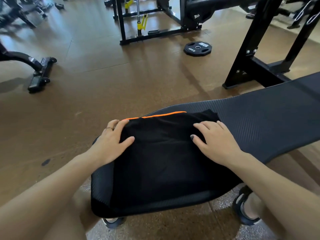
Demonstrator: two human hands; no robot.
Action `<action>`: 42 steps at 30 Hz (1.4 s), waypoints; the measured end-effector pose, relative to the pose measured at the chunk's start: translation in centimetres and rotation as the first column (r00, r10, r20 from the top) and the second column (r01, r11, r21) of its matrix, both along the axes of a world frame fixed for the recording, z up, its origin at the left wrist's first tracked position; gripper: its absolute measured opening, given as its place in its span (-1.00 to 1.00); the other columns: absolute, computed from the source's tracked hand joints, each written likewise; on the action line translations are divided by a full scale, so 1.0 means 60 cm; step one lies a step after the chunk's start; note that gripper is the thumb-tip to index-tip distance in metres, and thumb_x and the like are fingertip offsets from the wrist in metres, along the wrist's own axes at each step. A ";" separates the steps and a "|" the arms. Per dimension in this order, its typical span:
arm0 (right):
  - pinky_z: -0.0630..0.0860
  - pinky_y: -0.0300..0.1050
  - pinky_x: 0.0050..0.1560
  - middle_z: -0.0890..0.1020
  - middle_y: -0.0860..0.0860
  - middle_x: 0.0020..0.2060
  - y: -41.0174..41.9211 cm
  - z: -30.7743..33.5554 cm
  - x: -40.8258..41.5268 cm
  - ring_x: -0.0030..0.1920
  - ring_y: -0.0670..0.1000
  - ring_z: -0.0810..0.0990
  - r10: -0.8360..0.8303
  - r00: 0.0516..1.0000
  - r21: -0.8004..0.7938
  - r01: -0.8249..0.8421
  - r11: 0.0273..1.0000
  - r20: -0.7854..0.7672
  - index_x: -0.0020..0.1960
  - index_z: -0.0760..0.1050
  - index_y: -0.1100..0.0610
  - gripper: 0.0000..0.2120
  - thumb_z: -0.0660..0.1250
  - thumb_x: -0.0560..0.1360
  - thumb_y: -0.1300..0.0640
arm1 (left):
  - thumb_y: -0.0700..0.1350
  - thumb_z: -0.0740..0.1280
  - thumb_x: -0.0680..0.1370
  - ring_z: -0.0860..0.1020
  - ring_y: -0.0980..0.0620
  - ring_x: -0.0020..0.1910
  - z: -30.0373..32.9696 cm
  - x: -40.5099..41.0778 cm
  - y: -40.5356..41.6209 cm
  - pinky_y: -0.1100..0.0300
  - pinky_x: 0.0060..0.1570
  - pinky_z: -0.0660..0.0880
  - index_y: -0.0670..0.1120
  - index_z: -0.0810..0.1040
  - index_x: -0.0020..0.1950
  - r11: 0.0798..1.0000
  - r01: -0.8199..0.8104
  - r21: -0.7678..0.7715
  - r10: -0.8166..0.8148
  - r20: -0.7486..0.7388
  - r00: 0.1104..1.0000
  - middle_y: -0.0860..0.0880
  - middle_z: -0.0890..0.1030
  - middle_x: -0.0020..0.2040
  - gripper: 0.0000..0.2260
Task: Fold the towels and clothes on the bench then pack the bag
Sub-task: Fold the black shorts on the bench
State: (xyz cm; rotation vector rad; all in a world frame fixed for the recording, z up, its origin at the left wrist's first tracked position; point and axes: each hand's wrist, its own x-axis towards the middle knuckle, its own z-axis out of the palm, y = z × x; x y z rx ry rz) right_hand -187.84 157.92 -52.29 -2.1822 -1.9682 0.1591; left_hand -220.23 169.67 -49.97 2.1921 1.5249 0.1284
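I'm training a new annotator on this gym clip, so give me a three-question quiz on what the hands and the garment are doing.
1. True or false: the black garment lies on the bench pad.
2. Which colour is the trim along the garment's far edge? A) orange B) blue C) white
3. Fill in: the left hand and right hand both rest on the ____.

Key: 1 true; 2 A; 3 garment. Beyond the bench, a weight plate lies on the floor.
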 end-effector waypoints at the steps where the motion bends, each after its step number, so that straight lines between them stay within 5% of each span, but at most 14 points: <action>1: 0.10 0.07 0.58 0.45 -0.04 0.45 0.013 0.004 0.000 0.49 0.01 0.34 0.025 0.999 0.021 -0.025 0.999 -0.026 0.52 0.36 0.00 -0.50 0.15 0.63 -0.16 | 0.12 0.36 0.58 0.30 -0.10 0.49 0.004 0.002 0.016 0.00 0.49 0.26 0.13 0.11 0.62 0.998 -0.018 -0.053 0.019 0.008 1.000 -0.02 0.18 0.55 -0.33; 5: 0.04 0.07 0.59 0.32 -0.04 0.55 0.065 0.009 0.009 0.57 0.03 0.19 0.098 0.993 -0.008 -0.098 0.995 -0.071 0.59 0.22 -0.05 -0.41 0.27 0.60 -0.05 | 0.02 0.48 0.48 0.37 -0.01 0.38 0.013 0.023 0.075 0.10 0.39 0.33 0.07 0.12 0.62 0.978 0.018 -0.210 -0.024 -0.028 0.999 -0.06 0.36 0.45 -0.19; 9: -0.13 0.09 0.61 0.04 -0.08 0.64 0.119 0.015 0.007 0.63 0.01 -0.10 0.136 0.980 -0.208 -0.165 0.964 -0.147 0.64 0.01 -0.17 -0.15 0.36 0.47 -0.02 | 0.12 0.43 0.24 0.31 0.01 0.29 0.010 0.048 0.103 0.10 0.23 0.39 0.07 0.30 0.48 0.973 -0.004 -0.231 -0.023 -0.111 0.994 0.01 0.33 0.25 -0.19; 13: 0.01 0.15 0.59 0.21 -0.08 0.57 0.159 0.017 0.010 0.59 0.04 0.10 0.150 0.976 -0.310 -0.194 0.931 -0.160 0.62 0.08 -0.15 -0.09 0.40 0.36 -0.07 | 0.18 0.41 0.16 0.28 0.00 0.23 0.011 0.051 0.124 0.08 0.12 0.40 0.07 0.37 0.26 0.963 0.048 -0.266 -0.109 -0.218 0.970 0.05 0.33 0.13 -0.31; 16: 0.30 0.05 0.43 0.42 -0.08 0.34 0.178 0.037 0.017 0.37 0.02 0.36 0.136 0.973 -0.330 -0.193 0.924 -0.189 0.55 0.24 -0.13 -0.20 0.44 0.35 0.04 | 0.20 0.47 0.22 0.35 0.00 0.16 0.017 0.050 0.131 0.07 0.07 0.42 0.06 0.38 0.15 0.958 0.110 -0.263 -0.181 -0.265 0.947 0.08 0.38 0.06 -0.42; 20: 0.43 -0.02 0.20 0.54 -0.11 0.19 0.184 0.057 0.017 0.15 -0.01 0.52 0.084 0.975 -0.424 -0.166 0.891 -0.204 0.38 0.37 -0.14 -0.41 0.43 0.40 0.15 | 0.04 0.52 0.40 0.53 0.07 -0.02 0.024 0.053 0.131 0.13 -0.13 0.48 0.02 0.49 0.02 0.941 0.138 -0.310 -0.217 -0.235 0.947 0.07 0.56 -0.02 -0.69; 24: 0.49 -0.10 -0.17 0.56 -0.09 -0.02 0.180 0.056 0.019 -0.07 -0.06 0.57 0.015 0.950 -0.456 -0.163 0.875 -0.311 0.11 0.45 -0.07 -0.65 0.41 0.40 0.19 | -0.05 0.49 0.41 0.61 0.05 -0.04 0.031 0.054 0.128 -0.01 0.02 0.59 0.02 0.61 -0.01 0.923 0.198 -0.329 -0.262 -0.162 0.951 0.03 0.64 -0.04 -0.81; 29: 0.54 -0.07 -0.21 0.59 -0.06 -0.18 0.158 0.058 0.002 -0.15 -0.03 0.59 0.088 0.950 -0.340 -0.193 0.920 -0.300 -0.15 0.53 0.04 -0.89 0.35 0.40 0.24 | -0.16 0.47 0.43 0.65 0.01 -0.12 0.043 0.044 0.112 -0.06 -0.09 0.62 0.01 0.58 -0.02 0.914 0.247 -0.321 -0.260 0.002 0.966 0.03 0.66 -0.10 -0.82; 33: 0.49 -0.02 -0.15 0.52 -0.14 -0.19 0.128 0.063 0.000 -0.11 -0.05 0.52 0.179 0.963 -0.199 -0.219 0.955 -0.200 -0.18 0.43 -0.04 -0.83 0.36 0.42 0.20 | -0.17 0.52 0.44 0.57 0.10 -0.20 0.051 0.025 0.086 0.17 -0.24 0.47 0.03 0.46 -0.10 0.953 0.234 -0.191 -0.219 0.098 0.971 0.07 0.60 -0.17 -0.75; 37: 0.33 -0.12 -0.17 0.48 -0.14 -0.13 0.058 0.085 -0.004 -0.09 -0.04 0.49 0.238 0.966 -0.003 -0.240 0.971 -0.099 -0.06 0.41 -0.08 -0.79 0.39 0.45 0.18 | -0.23 0.50 0.44 0.56 0.22 0.01 0.064 -0.015 0.028 0.24 -0.03 0.49 0.14 0.48 0.15 0.960 0.281 -0.005 -0.276 0.185 0.943 0.21 0.61 0.01 -0.60; 40: 0.42 -0.09 -0.20 0.50 -0.10 -0.15 -0.013 0.088 -0.019 -0.15 0.01 0.53 0.297 0.955 0.116 -0.294 0.949 -0.008 -0.03 0.48 0.01 -0.73 0.43 0.34 0.23 | -0.22 0.38 0.46 0.48 0.14 -0.03 0.067 -0.043 -0.024 0.16 -0.04 0.42 0.05 0.48 0.06 0.854 0.439 0.281 -0.471 0.059 0.880 0.19 0.51 -0.05 -0.75; 42: 0.50 -0.02 -0.19 0.51 -0.05 -0.13 -0.057 0.070 -0.028 -0.16 0.06 0.56 0.327 0.943 0.071 -0.331 0.941 0.066 0.07 0.51 0.04 -0.60 0.43 0.25 0.25 | -0.15 0.29 0.44 0.45 0.03 -0.13 0.060 -0.058 -0.056 0.09 -0.12 0.42 0.02 0.45 -0.02 0.712 0.591 0.379 -0.577 -0.165 0.800 0.12 0.46 -0.12 -0.85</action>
